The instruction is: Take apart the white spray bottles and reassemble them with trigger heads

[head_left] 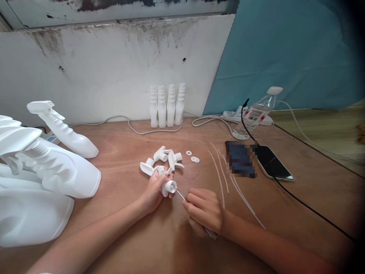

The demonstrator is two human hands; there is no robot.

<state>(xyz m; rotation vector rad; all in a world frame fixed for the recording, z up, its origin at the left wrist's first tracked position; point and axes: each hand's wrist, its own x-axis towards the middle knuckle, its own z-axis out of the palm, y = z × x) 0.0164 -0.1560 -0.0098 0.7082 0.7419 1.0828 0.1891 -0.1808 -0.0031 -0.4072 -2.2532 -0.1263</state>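
My left hand is wrapped round a white trigger spray head, its ribbed collar turned toward the right. In my right hand is a screwdriver with a thin metal shaft; its tip is at the collar's opening, and the fist hides most of the handle. How deep the tip sits I cannot tell. Just beyond my left hand lie several more white spray heads, one of them a spray head at the back. Flat white ring washers lie to the right of them.
Large white spray bottles crowd the left side. Several slim white bottles stand against the wall. Thin clear tubes lie right of centre, beside a dark blurred object, a phone with a black cable, and a tilted water bottle.
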